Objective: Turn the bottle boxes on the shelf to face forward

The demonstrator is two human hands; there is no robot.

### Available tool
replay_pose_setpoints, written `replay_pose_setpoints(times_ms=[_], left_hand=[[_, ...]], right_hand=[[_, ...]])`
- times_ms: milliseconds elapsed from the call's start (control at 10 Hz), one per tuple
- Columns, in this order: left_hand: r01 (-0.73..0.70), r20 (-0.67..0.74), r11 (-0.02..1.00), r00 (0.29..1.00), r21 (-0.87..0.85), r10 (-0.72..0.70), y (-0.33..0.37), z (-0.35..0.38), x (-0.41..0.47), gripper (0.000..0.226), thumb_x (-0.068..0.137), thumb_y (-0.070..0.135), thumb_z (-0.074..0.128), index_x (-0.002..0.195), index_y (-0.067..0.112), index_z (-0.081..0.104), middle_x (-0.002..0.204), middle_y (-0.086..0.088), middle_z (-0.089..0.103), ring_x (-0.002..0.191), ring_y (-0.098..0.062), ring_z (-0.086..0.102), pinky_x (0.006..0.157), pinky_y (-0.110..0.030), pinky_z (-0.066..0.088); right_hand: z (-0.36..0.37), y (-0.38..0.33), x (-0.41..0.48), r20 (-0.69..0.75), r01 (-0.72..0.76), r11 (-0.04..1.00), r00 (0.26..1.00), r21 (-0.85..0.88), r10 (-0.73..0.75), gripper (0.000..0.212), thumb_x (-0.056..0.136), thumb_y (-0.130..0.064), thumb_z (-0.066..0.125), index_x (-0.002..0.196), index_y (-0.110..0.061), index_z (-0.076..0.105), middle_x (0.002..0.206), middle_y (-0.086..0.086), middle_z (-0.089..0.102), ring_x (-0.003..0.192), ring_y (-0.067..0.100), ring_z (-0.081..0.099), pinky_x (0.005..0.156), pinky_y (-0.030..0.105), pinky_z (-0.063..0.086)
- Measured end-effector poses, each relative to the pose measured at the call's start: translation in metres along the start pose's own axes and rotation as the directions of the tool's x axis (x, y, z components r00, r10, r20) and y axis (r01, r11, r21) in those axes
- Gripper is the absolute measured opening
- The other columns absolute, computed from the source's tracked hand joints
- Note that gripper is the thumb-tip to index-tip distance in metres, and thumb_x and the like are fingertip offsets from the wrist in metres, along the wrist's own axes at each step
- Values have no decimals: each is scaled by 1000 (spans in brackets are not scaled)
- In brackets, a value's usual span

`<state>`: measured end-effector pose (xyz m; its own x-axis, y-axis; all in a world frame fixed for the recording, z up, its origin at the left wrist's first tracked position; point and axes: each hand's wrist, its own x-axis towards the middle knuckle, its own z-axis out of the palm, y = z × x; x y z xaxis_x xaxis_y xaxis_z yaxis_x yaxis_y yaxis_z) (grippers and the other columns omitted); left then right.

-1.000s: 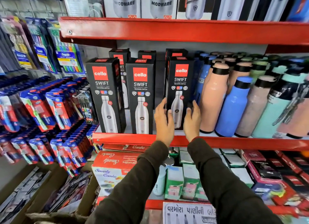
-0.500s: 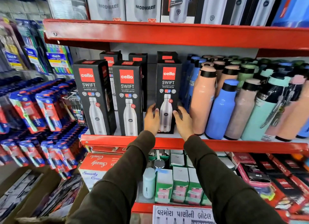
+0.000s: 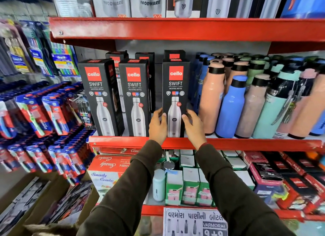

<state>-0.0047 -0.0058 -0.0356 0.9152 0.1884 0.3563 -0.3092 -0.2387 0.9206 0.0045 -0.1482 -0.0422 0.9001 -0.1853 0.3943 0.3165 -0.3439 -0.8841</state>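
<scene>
While both hands press against its lower part, the right box [image 3: 175,98] stands upright at the front edge of the red shelf [image 3: 246,144], its printed face turned forward. The left hand [image 3: 157,126] lies on the box's left side with the thumb on the front face; the right hand [image 3: 193,125] holds the right side, so the box is clamped between them. Two more boxes, the middle box [image 3: 134,96] and the left box [image 3: 100,96], stand left of it along the same edge, faces forward too. Loose bottles [image 3: 232,105] crowd the shelf just right of the held box.
</scene>
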Motion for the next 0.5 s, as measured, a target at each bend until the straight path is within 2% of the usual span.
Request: replay_pose_setpoints(times_ms=[100,200,300,400,500], left_hand=[[3,21,1000,1000,10,-3,1,-1,-2,40,103,29,43,140,15,47,139,-6,57,128,-21,54,101,-25,36],[0,31,1000,1000,6,0,1,-2,-2,40,103,28,43,140,14,46,139,-8,57,129,-22,53,102,-25,37],[-39,-11,999,999,9,39,5,-3,-9,42,103,20,44,143,11,41,144,-9,49,133,-19,48,106,-22,33],[-240,-130,970,964,-44,233,20,-4,-17,45,101,12,42,146,13,36,145,-6,39,133,-7,40,112,-20,30],[-518,-214,848,821,111,530,51,-13,-12,44,100,13,41,144,18,40,145,-2,40,139,-10,37,118,-26,29]], right_hand=[[-1,-2,-5,19,-1,1000,1000,-26,2,43,99,-26,50,140,-14,48,142,9,55,133,22,50,114,37,38],[-1,-4,-8,27,4,1000,1000,-22,-3,43,100,-27,49,141,-15,47,143,6,54,134,19,49,111,29,36],[-6,-15,-14,48,13,1000,999,-16,-12,42,100,-24,49,141,-14,46,145,6,52,135,19,47,114,32,36],[-25,-32,-16,-50,106,993,993,55,-103,39,100,-16,50,139,-10,48,142,7,54,128,14,51,104,14,39],[-70,-67,-17,-287,274,954,930,125,-230,35,98,-5,50,133,-7,52,136,7,57,113,3,56,94,10,41]])
